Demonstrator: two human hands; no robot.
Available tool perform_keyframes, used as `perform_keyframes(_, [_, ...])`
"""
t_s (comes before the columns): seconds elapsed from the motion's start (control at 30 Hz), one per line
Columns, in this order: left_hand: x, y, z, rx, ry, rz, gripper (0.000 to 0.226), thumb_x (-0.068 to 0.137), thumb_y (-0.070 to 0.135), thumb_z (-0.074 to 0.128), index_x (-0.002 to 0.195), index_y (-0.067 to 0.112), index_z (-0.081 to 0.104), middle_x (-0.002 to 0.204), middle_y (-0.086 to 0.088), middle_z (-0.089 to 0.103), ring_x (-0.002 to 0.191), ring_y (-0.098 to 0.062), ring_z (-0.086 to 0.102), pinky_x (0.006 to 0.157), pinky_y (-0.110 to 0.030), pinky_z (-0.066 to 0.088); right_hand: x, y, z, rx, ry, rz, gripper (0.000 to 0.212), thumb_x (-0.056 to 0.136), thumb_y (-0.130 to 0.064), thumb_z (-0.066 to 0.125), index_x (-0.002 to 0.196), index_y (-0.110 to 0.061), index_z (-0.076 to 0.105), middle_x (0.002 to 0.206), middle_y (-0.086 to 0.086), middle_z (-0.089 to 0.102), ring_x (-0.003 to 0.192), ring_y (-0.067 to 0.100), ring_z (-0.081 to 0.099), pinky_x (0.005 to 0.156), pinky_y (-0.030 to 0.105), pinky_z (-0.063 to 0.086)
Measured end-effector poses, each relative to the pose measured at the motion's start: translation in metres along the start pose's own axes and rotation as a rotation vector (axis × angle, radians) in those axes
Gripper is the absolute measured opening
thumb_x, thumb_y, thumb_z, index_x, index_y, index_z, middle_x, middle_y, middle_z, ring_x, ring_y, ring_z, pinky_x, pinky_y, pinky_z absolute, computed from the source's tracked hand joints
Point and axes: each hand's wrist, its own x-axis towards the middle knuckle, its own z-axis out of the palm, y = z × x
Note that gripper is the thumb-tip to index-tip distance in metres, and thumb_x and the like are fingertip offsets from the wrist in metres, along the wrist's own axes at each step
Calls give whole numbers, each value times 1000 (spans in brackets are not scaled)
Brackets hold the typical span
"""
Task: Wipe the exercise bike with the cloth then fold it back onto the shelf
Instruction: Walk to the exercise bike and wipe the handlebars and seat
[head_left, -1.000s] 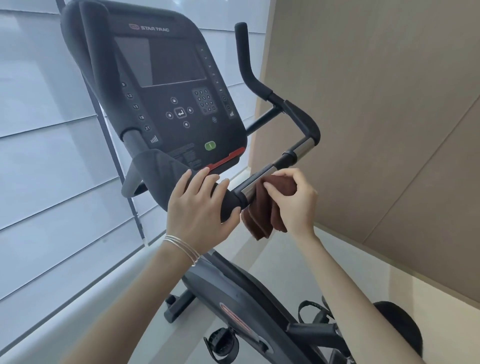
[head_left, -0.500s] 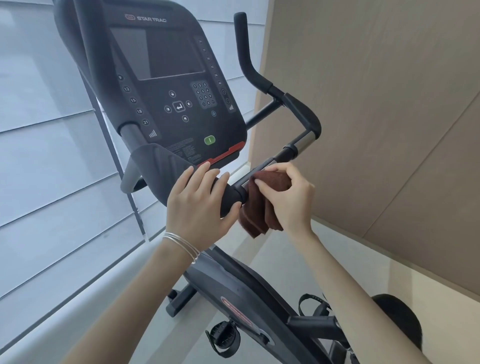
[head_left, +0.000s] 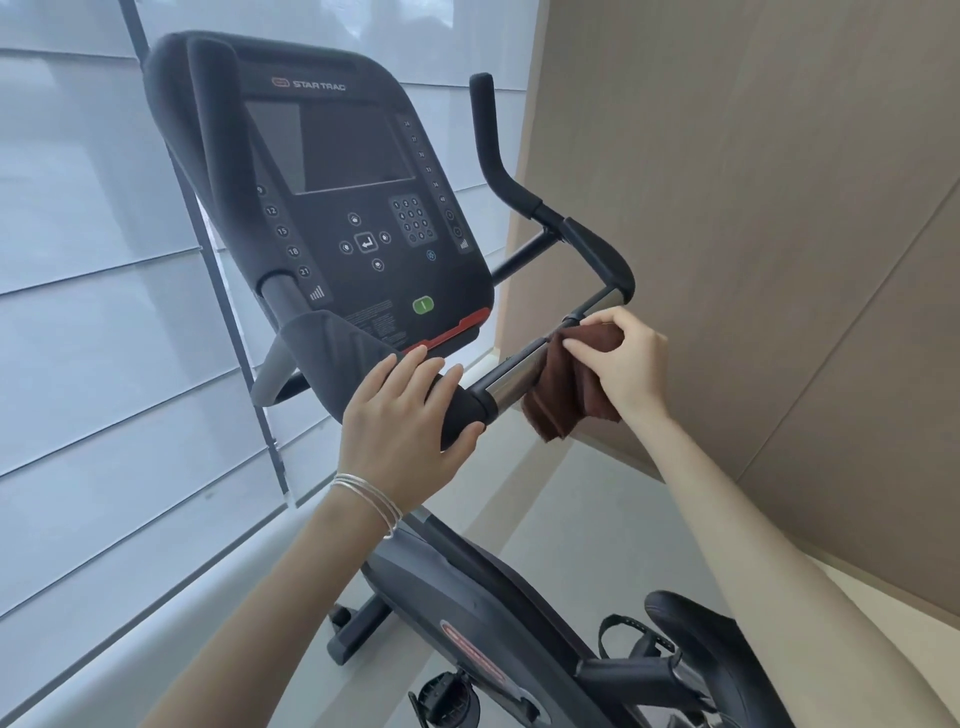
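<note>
In the head view, the black plastic-and-steel exercise bike (head_left: 358, 171) fills the middle. Its rounded matte console carries a dark glossy screen, small round buttons, one green button and a red strip along the lower edge. A handlebar runs out from under the console to the right. It begins as a black matte padded sleeve (head_left: 457, 410), continues as a polished chrome tube (head_left: 511, 382) that mirrors the light, and then curves up into a black horn. Lower down are the smooth dark frame shroud, a strapped pedal (head_left: 447, 699) and the curved black saddle (head_left: 701, 639).

The person's left grip (head_left: 405, 421) is closed round the padded sleeve, four fingers curled over the top and the thumb beneath. Thin silver bangles (head_left: 369, 499) circle that wrist. The right grip (head_left: 623, 364) pinches the dark brown, soft-piled cloth (head_left: 566, 400) between thumb and forefinger, the other fingers curled. It presses the cloth onto the bar just past the chrome tube (about where a black collar divides two shiny lengths). The cloth drapes over the bar and hangs below it in loose, layered folds.

Pale grey pleated blinds (head_left: 104, 286) cover the window at left. Flat tan wood-grain wall panels (head_left: 779, 234) stand at right, above a pale smooth floor (head_left: 530, 519).
</note>
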Motion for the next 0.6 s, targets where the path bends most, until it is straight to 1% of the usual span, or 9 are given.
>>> perform_keyframes(0.07, [1,-1,0,-4,10,1,55,84,54,38,117,17,62,116,-2,67,122,-24,55,106,-39,39,0,-8,-10,20,41,-93,18,72,-25,78,86,-24,67,84,-11,69,83,10,63,75,11,44])
perform_keyframes(0.13, [4,-2,-1,-10,7,-5,54,85,54,38,113,17,64,111,-1,68,120,-24,56,104,-38,40,5,-21,-19,72,121,-164,19,72,-25,78,87,-26,66,85,-14,67,82,2,61,76,6,43])
perform_keyframes(0.23, [13,-7,-3,-3,-43,-41,56,85,56,37,111,16,66,108,-3,69,119,-26,56,105,-39,39,21,-42,-26,169,278,-199,20,72,-26,77,89,-24,66,82,-22,63,79,-8,59,74,4,42])
perform_keyframes(0.3, [17,-9,-3,-6,-54,-63,57,84,55,37,111,15,67,107,-4,70,119,-27,56,107,-42,39,27,-52,-20,233,350,-209,20,73,-26,77,89,-21,66,82,-23,63,78,-8,59,75,7,44])
perform_keyframes(0.33, [18,-9,-3,-2,-48,-70,57,85,55,36,110,15,68,106,-5,71,118,-27,57,107,-42,39,27,-55,-13,248,362,-233,20,74,-25,76,90,-19,65,83,-18,65,79,-4,60,76,9,44])
perform_keyframes(0.4, [17,-8,-2,5,-29,-75,57,85,54,34,107,14,69,103,-4,71,116,-27,59,107,-42,40,18,-51,3,217,290,-316,20,76,-19,76,92,-13,65,87,-6,67,82,4,60,78,8,44])
perform_keyframes(0.47, [16,-8,-2,3,-8,-72,55,84,52,36,105,14,69,100,-3,72,112,-26,61,106,-41,41,2,-37,18,164,91,-340,22,76,-15,77,93,-9,66,90,0,69,84,9,61,79,9,46])
perform_keyframes(0.53, [17,-8,-1,-3,10,-70,52,84,51,39,103,14,70,97,-3,71,109,-26,62,105,-42,42,-15,-21,25,152,-89,-323,27,74,-16,79,97,-7,67,94,3,71,87,11,63,84,15,50])
perform_keyframes(0.6, [17,-9,0,-1,14,-72,50,84,51,40,103,15,70,97,-2,71,109,-25,62,105,-41,42,-22,-8,24,163,-175,-332,34,74,-23,78,103,-7,68,101,3,71,95,13,64,90,18,50])
